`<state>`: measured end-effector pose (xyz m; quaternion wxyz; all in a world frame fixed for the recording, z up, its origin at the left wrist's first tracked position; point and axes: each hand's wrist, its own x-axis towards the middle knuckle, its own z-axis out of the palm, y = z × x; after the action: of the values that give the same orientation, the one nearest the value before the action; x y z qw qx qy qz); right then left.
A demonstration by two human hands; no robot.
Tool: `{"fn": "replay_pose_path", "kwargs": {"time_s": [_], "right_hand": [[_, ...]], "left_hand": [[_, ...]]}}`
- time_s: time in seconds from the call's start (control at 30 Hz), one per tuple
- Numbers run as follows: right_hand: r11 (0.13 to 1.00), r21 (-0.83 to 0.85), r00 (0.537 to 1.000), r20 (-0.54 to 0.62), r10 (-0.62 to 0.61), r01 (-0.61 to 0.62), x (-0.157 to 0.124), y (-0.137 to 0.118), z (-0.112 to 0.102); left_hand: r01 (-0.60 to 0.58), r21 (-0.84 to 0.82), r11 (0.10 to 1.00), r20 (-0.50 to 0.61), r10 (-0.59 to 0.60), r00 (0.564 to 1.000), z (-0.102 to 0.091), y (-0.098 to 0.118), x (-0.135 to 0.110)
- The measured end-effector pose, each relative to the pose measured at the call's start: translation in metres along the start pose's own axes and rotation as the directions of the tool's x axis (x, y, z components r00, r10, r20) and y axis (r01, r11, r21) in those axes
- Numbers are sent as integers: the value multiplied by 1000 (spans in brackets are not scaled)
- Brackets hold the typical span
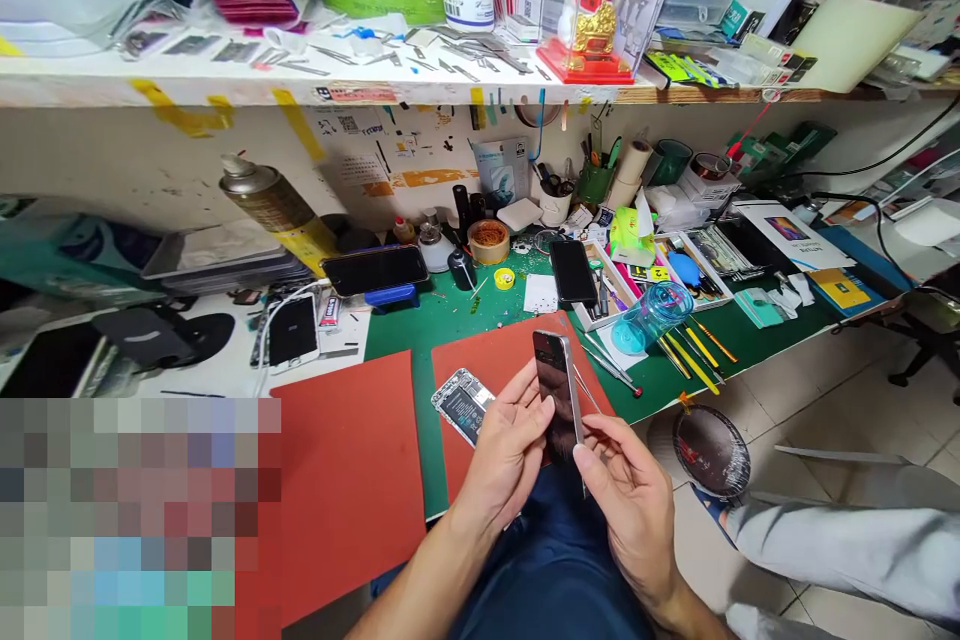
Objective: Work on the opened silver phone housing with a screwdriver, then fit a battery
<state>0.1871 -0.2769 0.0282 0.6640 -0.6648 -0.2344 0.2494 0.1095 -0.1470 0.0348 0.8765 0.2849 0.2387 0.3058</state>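
A dark-screened smartphone [556, 385] is held up over the near edge of the bench, tilted, with its silver side edge facing right. Closed around its left side is my left hand [504, 445], the thumb lying on the glass. My right hand [634, 500] pinches the lower right edge between thumb and fingers. Just left of my left hand, an opened phone body [461, 405] lies on the red mat [480, 350], its black battery exposed. Thin tweezers [583, 388] lie partly hidden behind the held phone.
Screwdrivers [611, 365], a blue cup [652, 315] and a tool tray [609, 285] stand right of the mat. A phone on a blue stand [375, 270] and a spray can [277, 210] are at the back left. A shelf [420, 85] overhangs the bench. Someone's light-trousered leg [840, 530] is at right.
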Motion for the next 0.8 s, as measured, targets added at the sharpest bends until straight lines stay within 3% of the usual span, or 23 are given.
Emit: {"fn": "replay_pose_path", "kwargs": {"time_s": [0.3, 0.8], "right_hand": [[997, 29, 997, -7, -76, 76, 15, -19, 4], [986, 140, 996, -3, -92, 92, 23, -21, 6]], "left_hand": [[51, 3, 999, 59, -51, 997, 3, -6, -5], [28, 26, 999, 196, -33, 980, -3, -17, -6]]}}
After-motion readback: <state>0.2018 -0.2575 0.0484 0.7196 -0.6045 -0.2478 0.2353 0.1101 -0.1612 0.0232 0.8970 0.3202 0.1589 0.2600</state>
